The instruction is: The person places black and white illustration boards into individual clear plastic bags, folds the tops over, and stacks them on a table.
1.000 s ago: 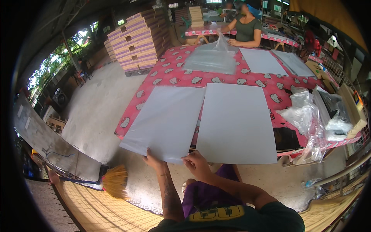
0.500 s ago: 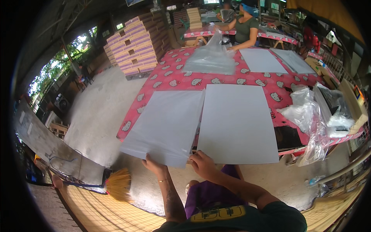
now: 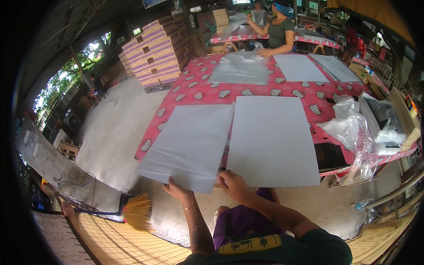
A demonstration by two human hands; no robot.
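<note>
A white sheet inside a clear plastic sleeve (image 3: 187, 137) lies at the table's near left, its front end overhanging the edge. My left hand (image 3: 178, 191) grips that front end, thumb on top and fingers underneath. At the sleeve's near right corner, my right hand (image 3: 234, 185) is closed with thumb and finger together on the plastic edge; the exact pinch is hard to see. Just right of the sleeve lies a white sheet (image 3: 273, 137), apparently bare, its front edge also past the table. My right hand is close to this sheet's near left corner.
The table (image 3: 198, 94) has a pink patterned cover, torn at the near right. Crumpled clear plastic (image 3: 346, 121) and a carton (image 3: 404, 117) are on its right side. Across it, a co-worker (image 3: 280, 35) handles clear bags (image 3: 240, 68). Stacked boxes (image 3: 152, 53) stand left; a broom (image 3: 136, 212) lies lower left.
The co-worker has raised one arm, lifting a piece of clear plastic up and to the left off the pile. My hands and the sleeve have barely shifted.
</note>
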